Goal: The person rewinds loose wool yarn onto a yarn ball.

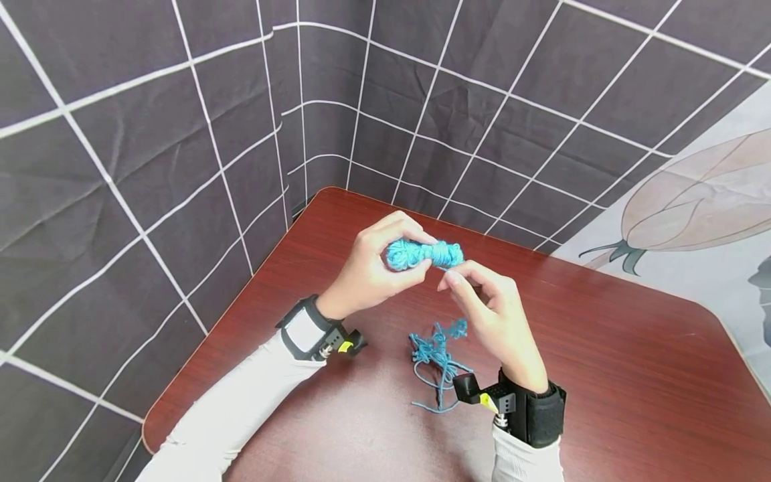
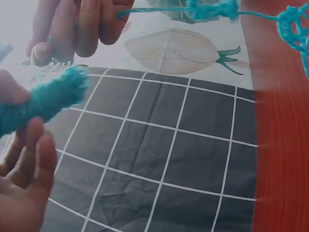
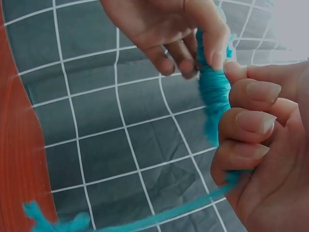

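A bundle of turquoise yarn (image 1: 442, 254), wound tight around its middle and looped at the ends, is held above the table by my left hand (image 1: 370, 264), thumb on one side and fingers on the other. Close to the bundle's right end, my right hand (image 1: 494, 314) pinches the yarn strand between thumb and index finger. Its other fingers are curled, and the strand (image 3: 178, 210) trails out beneath them in the right wrist view. Below the hands, a loose tangle of the same yarn (image 1: 435, 355) lies on the table, with a knotted stretch (image 2: 212, 9) showing in the left wrist view.
The reddish-brown table (image 1: 602, 375) has rounded corners. A dark cloth with a white grid (image 1: 337, 80) hangs behind and to the left. At the right is a white sheet with a plant drawing (image 1: 680, 194). Each wrist wears a strapped camera (image 1: 472, 388).
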Demonstrator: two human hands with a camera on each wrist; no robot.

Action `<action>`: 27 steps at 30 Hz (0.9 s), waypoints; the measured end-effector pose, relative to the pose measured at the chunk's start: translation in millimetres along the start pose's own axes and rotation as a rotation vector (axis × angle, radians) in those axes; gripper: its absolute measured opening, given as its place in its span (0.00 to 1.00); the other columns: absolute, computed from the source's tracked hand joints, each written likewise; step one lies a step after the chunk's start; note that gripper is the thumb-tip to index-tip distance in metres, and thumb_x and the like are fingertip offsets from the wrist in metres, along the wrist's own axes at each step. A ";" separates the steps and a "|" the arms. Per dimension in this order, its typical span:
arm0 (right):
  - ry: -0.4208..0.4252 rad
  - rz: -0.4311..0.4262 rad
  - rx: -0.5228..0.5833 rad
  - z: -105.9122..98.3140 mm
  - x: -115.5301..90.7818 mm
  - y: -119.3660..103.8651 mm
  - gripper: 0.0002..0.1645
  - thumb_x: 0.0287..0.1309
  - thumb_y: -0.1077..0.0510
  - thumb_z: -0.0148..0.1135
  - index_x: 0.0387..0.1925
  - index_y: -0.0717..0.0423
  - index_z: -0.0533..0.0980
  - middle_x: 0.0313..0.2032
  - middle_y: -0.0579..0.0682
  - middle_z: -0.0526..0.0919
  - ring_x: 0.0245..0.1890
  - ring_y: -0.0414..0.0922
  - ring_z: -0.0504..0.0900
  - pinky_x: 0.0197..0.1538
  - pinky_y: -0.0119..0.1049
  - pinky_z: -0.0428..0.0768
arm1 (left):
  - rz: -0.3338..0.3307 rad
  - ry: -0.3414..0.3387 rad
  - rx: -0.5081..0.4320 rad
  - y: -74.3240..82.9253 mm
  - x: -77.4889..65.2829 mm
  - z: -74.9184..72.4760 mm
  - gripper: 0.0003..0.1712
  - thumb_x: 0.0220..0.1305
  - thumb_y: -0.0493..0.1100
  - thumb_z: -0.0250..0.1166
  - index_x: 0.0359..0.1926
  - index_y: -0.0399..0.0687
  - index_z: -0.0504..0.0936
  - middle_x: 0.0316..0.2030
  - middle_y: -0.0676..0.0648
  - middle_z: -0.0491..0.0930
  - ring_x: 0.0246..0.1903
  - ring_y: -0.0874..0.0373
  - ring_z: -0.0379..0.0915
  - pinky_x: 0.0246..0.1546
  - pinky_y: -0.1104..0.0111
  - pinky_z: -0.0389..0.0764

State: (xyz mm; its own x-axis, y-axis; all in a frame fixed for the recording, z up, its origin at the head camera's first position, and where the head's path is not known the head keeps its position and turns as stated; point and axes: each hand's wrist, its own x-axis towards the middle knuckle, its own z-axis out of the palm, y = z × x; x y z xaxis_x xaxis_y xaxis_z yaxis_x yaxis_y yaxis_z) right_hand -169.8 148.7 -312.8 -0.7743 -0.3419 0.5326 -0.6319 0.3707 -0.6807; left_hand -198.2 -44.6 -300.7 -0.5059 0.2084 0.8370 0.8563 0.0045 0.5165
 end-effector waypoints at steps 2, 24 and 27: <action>0.013 0.006 -0.008 -0.1 -0.2 0.0 0.08 0.61 0.64 0.55 0.29 0.52 0.78 0.14 0.44 0.66 0.13 0.38 0.62 0.17 0.33 0.63 | -0.028 -0.064 0.006 0.1 -0.2 -1.3 0.11 0.43 0.27 0.66 0.33 0.32 0.80 0.31 0.40 0.79 0.33 0.59 0.72 0.33 0.65 0.78; 0.064 -0.024 0.063 -2.2 -0.6 -0.9 0.07 0.55 0.70 0.57 0.27 0.58 0.77 0.17 0.44 0.72 0.13 0.40 0.69 0.15 0.32 0.67 | -0.165 -0.256 -0.506 -18.4 -6.7 -6.9 0.12 0.47 0.21 0.63 0.36 0.29 0.77 0.35 0.34 0.79 0.36 0.48 0.74 0.36 0.65 0.82; 0.056 -0.021 0.041 -2.3 -0.6 -0.2 0.08 0.55 0.71 0.55 0.26 0.59 0.76 0.18 0.45 0.72 0.14 0.42 0.69 0.16 0.31 0.69 | -0.134 -0.197 -0.511 -20.0 -6.3 -5.9 0.14 0.46 0.20 0.64 0.36 0.28 0.76 0.36 0.34 0.78 0.39 0.45 0.73 0.38 0.64 0.82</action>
State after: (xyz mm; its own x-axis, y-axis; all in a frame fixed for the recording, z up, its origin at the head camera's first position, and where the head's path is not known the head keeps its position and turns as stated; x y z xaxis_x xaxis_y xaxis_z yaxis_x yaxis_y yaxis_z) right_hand -169.3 150.8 -311.8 -0.7625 -0.2994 0.5735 -0.6467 0.3277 -0.6888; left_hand -212.8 -51.8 -315.3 -0.5360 0.4173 0.7339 0.6017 -0.4209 0.6788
